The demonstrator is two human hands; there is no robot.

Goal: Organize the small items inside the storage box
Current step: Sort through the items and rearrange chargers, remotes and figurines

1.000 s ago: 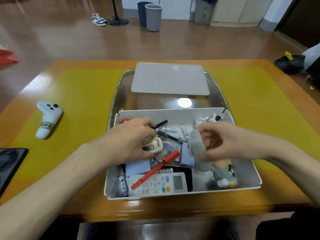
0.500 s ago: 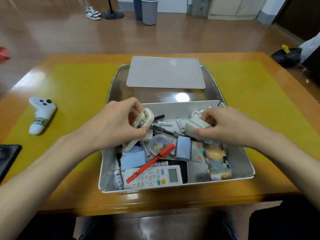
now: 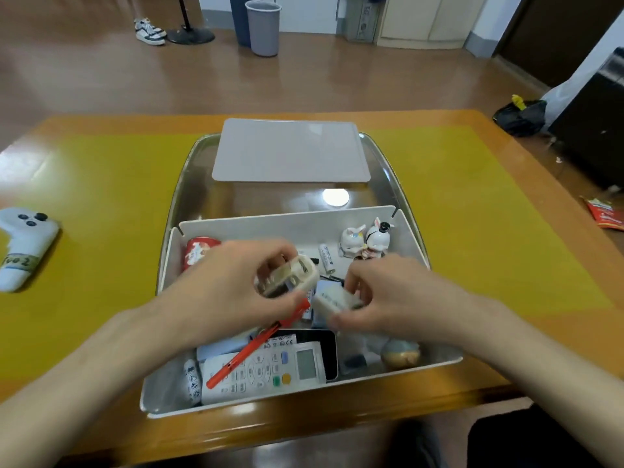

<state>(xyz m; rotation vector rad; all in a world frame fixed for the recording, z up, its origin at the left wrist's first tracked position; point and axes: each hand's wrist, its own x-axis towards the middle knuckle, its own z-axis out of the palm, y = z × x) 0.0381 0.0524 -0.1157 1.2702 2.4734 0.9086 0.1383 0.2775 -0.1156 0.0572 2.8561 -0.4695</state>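
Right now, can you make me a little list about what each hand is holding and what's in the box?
left hand: grips a small cream plastic gadget, lifted above the box
right hand: grips a pale rectangular block
box: white plastic storage box on a yellow mat
front of box: white remote control with a red pen lying across it
back right corner: two small rabbit figurines
back left: red tin
behind box: flat grey lid

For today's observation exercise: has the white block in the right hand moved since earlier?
Yes. The white block, held by the right hand, came from the far wall of the storage box toward the remote control.
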